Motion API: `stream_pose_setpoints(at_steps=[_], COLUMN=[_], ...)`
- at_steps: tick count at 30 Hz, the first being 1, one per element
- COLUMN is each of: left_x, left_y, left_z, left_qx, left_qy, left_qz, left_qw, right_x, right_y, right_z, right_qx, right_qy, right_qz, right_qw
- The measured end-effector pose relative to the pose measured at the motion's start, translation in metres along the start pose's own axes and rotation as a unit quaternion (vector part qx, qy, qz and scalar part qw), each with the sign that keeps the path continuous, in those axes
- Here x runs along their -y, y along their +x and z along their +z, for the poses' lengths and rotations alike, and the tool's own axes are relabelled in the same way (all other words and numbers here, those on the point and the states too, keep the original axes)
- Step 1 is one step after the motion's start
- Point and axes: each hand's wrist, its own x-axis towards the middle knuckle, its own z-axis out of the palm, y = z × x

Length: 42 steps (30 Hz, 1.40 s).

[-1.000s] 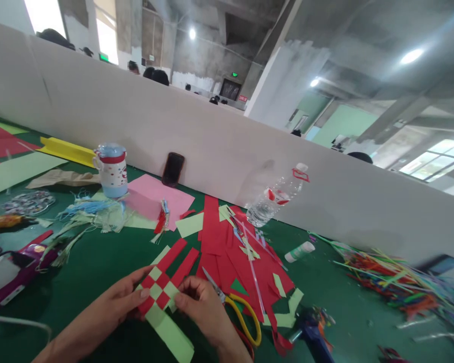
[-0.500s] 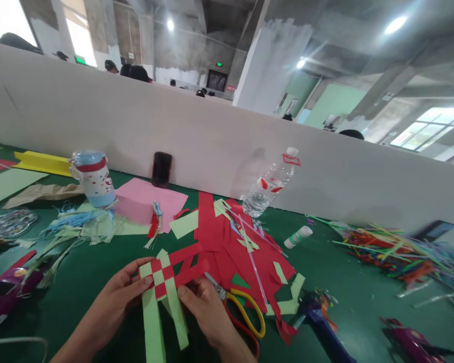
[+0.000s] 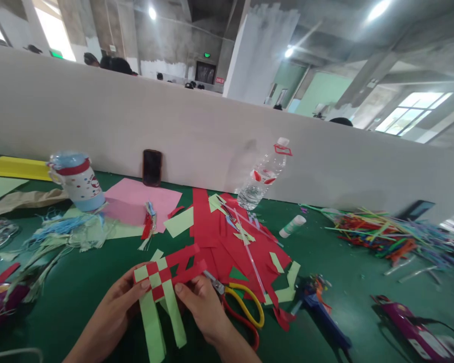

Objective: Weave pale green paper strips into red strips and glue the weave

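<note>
Held over the table [image 3: 344,297], the weave [image 3: 158,278] should prove light, floppy and quick to crease — best taken flat by its checked edge [image 3: 140,274], where the left hand [image 3: 117,301] pinches tight — while the right hand [image 3: 205,305] nips a red strip [image 3: 191,273].

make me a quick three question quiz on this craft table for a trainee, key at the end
1. Which two colours form the checks of the woven paper piece in the left hand?
a) blue and pink
b) red and pale green
c) yellow and white

2. True or false: in the picture, the phone is to the left of the clear bottle.

3. Fill the gap: the yellow-and-red-handled ____ lie beside the right hand.

Key: 1 b; 2 true; 3 scissors.
</note>
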Motion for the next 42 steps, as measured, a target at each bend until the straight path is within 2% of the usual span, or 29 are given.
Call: stream_pose_setpoints(at_steps=[10,17,25,33,37,39,42], left_x=[0.001,0.001,0.004,0.001,-0.002,-0.002,0.001], left_y=[-0.003,-0.006,-0.005,-0.013,-0.012,-0.011,-0.010], left_z=[0.004,0.005,0.007,0.021,0.023,0.021,0.021], left_qx=[0.012,-0.004,0.058,0.001,0.004,0.014,0.014], left_qy=[-0.003,-0.023,0.001,0.016,0.034,0.025,-0.004], left_qz=[-0.020,-0.028,-0.027,-0.005,-0.004,-0.007,-0.008], left_qw=[1.000,0.999,0.998,1.000,0.999,1.000,1.000], right_x=[-0.005,-0.003,-0.005,-0.006,-0.008,-0.011,-0.016], right_y=[0.002,0.002,0.004,0.006,0.005,0.005,0.004], right_z=[0.000,0.001,-0.001,-0.001,-0.002,-0.003,-0.006], right_qx=[-0.001,-0.047,-0.058,-0.044,-0.028,-0.053,-0.120], right_qy=[-0.011,-0.024,-0.025,-0.022,-0.045,-0.066,-0.088], right_qz=[0.016,0.028,0.037,0.034,0.045,0.057,0.087], right_qw=[1.000,0.998,0.997,0.998,0.998,0.995,0.985])
